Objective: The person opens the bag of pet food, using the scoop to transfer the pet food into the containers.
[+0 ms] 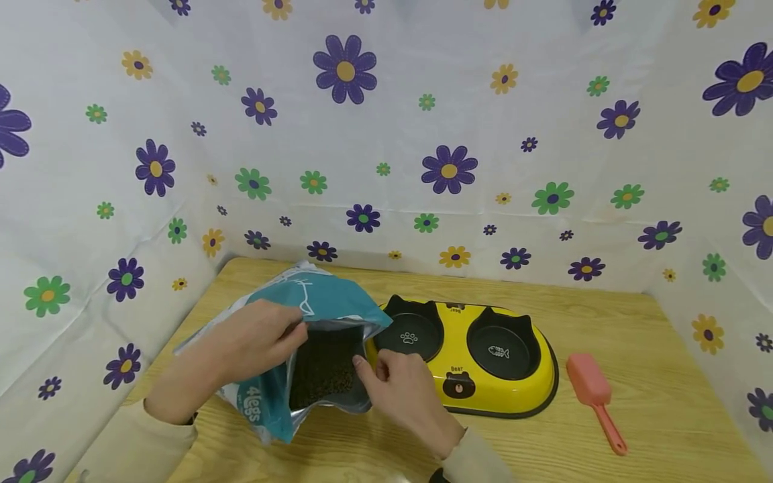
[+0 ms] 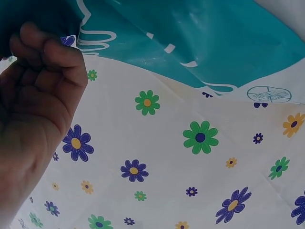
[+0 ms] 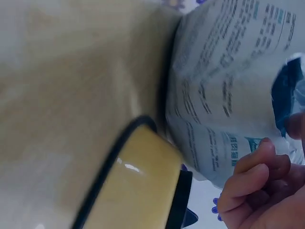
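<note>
A teal and white pet food bag (image 1: 329, 295) leans on the table, its mouth spread wide toward me. Dark brown kibble (image 1: 329, 386) shows inside. My left hand (image 1: 253, 342) grips the left side of the bag's opening with curled fingers; in the left wrist view that hand (image 2: 43, 90) is against the teal film. On the opposite side, my right hand (image 1: 401, 392) pinches the rim between thumb and bent fingers. The right wrist view shows the bag's printed white side (image 3: 214, 90) beside the right hand (image 3: 267, 191).
Right behind my right hand stands a yellow double pet bowl (image 1: 455, 339) with two black cat-eared dishes. Farther right, a pink scoop (image 1: 590, 382) lies on the wooden table (image 1: 670, 382). A white flower-patterned cloth (image 1: 398, 121) hangs around the back and sides.
</note>
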### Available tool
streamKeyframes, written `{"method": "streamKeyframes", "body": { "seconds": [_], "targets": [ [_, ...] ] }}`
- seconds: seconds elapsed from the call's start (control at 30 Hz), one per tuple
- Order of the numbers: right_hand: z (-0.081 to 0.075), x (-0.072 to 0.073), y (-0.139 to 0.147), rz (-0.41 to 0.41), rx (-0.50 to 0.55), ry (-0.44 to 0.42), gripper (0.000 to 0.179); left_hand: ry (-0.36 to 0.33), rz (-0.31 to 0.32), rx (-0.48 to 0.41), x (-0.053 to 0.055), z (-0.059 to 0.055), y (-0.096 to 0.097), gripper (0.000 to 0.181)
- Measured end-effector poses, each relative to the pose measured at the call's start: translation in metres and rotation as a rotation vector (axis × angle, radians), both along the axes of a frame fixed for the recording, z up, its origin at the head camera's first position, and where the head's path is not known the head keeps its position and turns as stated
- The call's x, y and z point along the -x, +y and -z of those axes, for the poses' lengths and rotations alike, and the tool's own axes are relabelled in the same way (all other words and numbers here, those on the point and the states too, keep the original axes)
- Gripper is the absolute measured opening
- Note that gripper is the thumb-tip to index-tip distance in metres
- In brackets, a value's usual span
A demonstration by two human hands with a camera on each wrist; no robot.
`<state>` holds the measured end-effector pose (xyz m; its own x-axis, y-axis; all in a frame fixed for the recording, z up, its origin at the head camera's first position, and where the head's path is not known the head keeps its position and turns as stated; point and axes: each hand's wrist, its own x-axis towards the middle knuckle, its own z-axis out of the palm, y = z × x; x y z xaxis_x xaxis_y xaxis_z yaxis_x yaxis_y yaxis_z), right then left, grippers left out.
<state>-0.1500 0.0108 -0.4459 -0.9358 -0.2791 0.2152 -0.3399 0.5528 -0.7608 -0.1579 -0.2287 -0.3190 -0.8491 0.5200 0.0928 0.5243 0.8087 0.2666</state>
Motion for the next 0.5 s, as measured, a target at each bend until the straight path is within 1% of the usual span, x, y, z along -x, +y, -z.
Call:
{"method": "streamKeyframes", "body": {
  "seconds": [0.07, 0.13, 0.2, 0.33, 0.5],
  "targets": [
    [-0.0018, 0.0048, -0.002, 0.016, -0.014, 0.093, 0.052, -0.001, 0.008, -0.003, -0.0012, 0.0016, 0.0004, 0.037],
    [-0.0037, 0.0081, -0.0036, 0.018, -0.007, 0.135, 0.05, 0.001, 0.012, -0.001, -0.0015, 0.0038, 0.0011, 0.036],
    [-0.0049, 0.01, -0.005, 0.015, -0.001, 0.151, 0.048, -0.002, 0.011, 0.004, -0.0015, 0.0054, 0.002, 0.036],
    [-0.0053, 0.0104, -0.0074, 0.012, 0.02, 0.153, 0.045, -0.003, 0.019, 0.008, -0.0003, 0.0075, 0.0033, 0.036],
    [-0.0038, 0.0099, -0.0095, 0.036, 0.046, 0.148, 0.044, -0.004, 0.022, 0.012, -0.0013, 0.0074, 0.0023, 0.036]
  ]
}}
